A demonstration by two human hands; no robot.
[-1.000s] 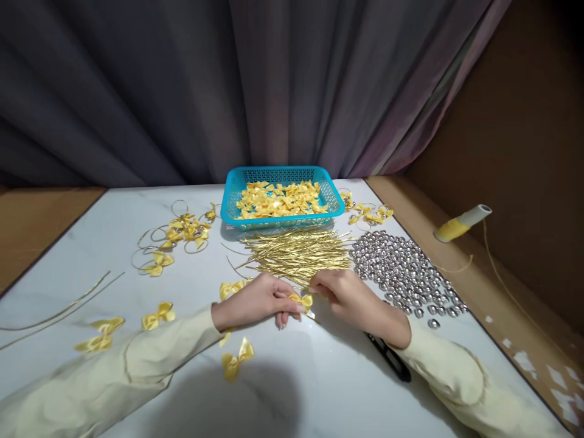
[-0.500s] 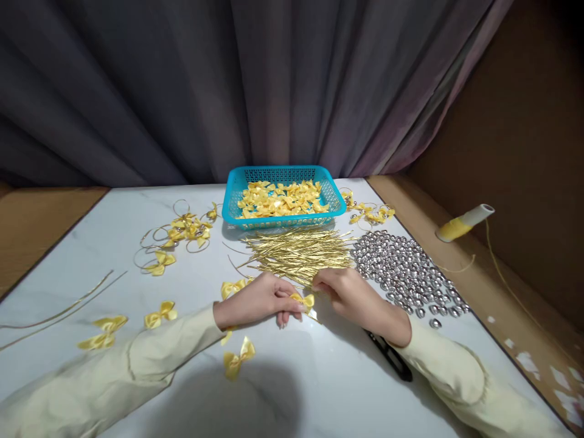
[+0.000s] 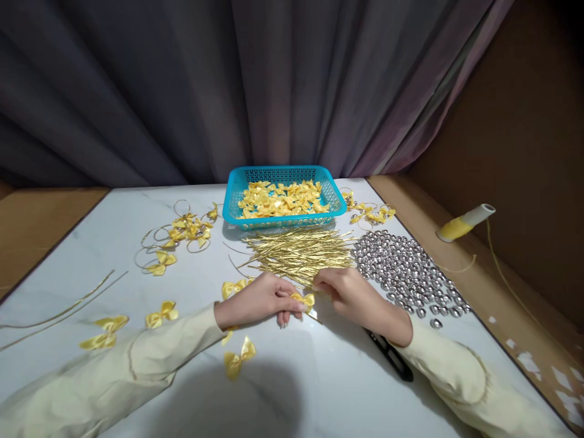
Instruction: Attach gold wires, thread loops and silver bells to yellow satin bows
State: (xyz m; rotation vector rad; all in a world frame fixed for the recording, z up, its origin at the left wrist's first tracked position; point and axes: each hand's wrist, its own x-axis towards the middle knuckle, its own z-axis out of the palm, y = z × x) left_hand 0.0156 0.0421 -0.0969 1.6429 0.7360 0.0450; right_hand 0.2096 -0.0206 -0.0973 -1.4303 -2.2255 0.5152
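My left hand point(image 3: 260, 302) is closed, pinching a yellow satin bow point(image 3: 306, 300) between thumb and fingers. A short end of gold cord pokes out below that bow. To its right, my right hand point(image 3: 353, 299) has thumb and fingertips pressed together; whatever they hold is hidden. Just beyond both hands lies a pile of gold cord pieces point(image 3: 301, 249). Loose yellow bows lie around my left forearm, one of them point(image 3: 239, 358) nearer to me. A heap of small shiny silver pieces point(image 3: 401, 261) spreads to the right of my right hand.
A blue plastic basket point(image 3: 232, 193) of yellow bows stands at the back. Looped cords with bows point(image 3: 189, 231) lie to its left, more point(image 3: 371, 213) to its right. A black-handled tool point(image 3: 396, 360) lies partly under my right wrist. A yellow-wound spool point(image 3: 463, 224) sits at the right.
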